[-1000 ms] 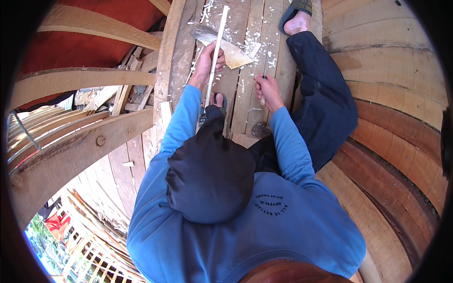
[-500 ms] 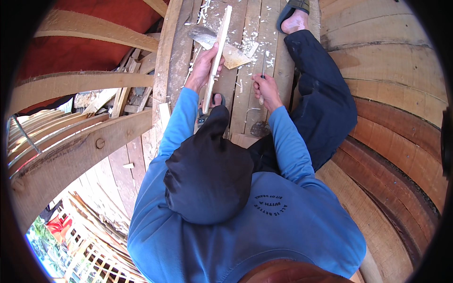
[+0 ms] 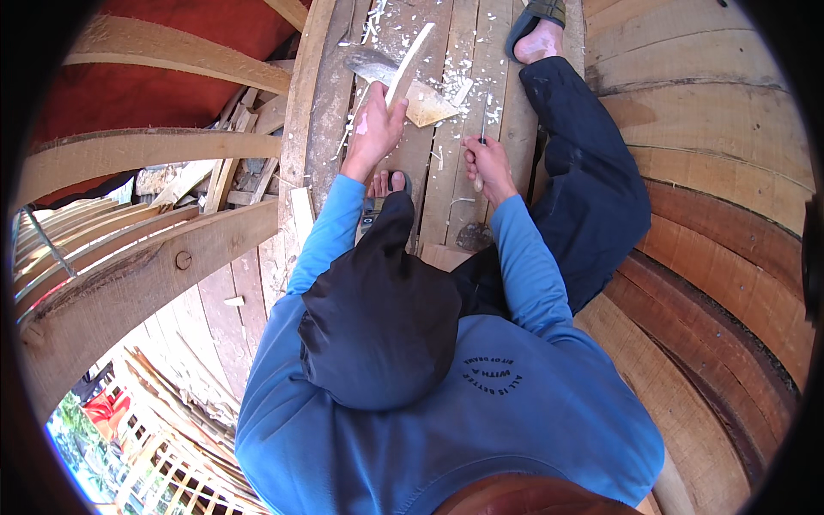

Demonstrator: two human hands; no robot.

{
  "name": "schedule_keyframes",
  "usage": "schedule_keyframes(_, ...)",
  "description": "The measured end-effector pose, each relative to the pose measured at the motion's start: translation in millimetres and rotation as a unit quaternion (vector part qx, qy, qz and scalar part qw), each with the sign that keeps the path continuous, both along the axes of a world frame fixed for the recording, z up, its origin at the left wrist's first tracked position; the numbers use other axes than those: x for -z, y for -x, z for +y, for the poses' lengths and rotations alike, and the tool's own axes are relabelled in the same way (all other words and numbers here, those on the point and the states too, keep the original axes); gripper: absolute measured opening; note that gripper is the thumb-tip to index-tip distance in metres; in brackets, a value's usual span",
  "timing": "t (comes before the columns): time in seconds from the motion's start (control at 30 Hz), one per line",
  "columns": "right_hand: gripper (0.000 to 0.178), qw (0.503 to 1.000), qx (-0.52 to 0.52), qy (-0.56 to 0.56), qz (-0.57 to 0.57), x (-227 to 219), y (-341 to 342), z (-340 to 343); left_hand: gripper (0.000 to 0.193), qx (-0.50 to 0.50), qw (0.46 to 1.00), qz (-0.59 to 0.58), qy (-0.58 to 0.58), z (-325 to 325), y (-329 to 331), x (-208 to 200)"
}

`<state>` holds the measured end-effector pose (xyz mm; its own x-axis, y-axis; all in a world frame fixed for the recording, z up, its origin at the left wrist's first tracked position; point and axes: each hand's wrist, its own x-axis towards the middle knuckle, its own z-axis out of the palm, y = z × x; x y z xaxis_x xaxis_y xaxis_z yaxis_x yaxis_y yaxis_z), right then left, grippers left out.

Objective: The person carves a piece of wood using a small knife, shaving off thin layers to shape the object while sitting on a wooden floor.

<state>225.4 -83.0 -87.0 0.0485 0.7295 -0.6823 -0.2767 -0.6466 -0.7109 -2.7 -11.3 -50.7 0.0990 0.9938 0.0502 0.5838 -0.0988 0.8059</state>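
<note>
My left hand (image 3: 378,130) is closed round a pale wooden strip (image 3: 414,62), which points up and away from me, its far end tipped right. My palm covers the strip's near part. In my right hand (image 3: 489,166) is a knife (image 3: 484,118) with a thin, narrow blade pointing away and a light handle whose butt shows below the fist. The blade is apart from the strip. Under and beyond my left hand, a flat pointed piece (image 3: 427,105), grey at one end and tan at the other, lies on the planks.
Wood shavings (image 3: 459,64) litter the plank floor (image 3: 438,172) around the hands. My sandalled feet rest on it, the right one (image 3: 542,41) farther out. Curved plank walls (image 3: 704,129) rise on the right; thick wooden ribs (image 3: 154,245) cross the left side.
My left hand has turned and shifted slightly, so the strip's near end no longer shows toward me and its far end leans more right. The right hand has barely moved.
</note>
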Motion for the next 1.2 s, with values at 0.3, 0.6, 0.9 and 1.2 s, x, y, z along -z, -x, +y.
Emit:
schedule_keyframes(0.3, 0.031, 0.993, -0.062, -0.009, -0.097, -7.0, 8.0, 2.1, 0.035, -0.005, 0.998, 0.056, 0.033, -10.4, 3.1, -7.1)
schedule_keyframes(0.6, 0.057, 0.874, -0.223, -0.165, -0.398, -53.8, 14.6, 11.1, 0.041, 0.028, 0.981, 0.052, 0.184, -35.9, 4.0, -2.2)
schedule_keyframes(0.9, 0.053, 0.83, -0.318, -0.145, -0.435, -58.3, 26.4, -11.6, 0.05, 0.042, 0.947, 0.024, 0.319, -61.5, 0.4, -14.4)
schedule_keyframes(1.2, 0.058, 0.793, -0.365, -0.096, -0.478, -61.0, 24.6, 1.2, 0.051, 0.054, 0.944, 0.068, 0.319, -78.6, 5.0, 11.1)
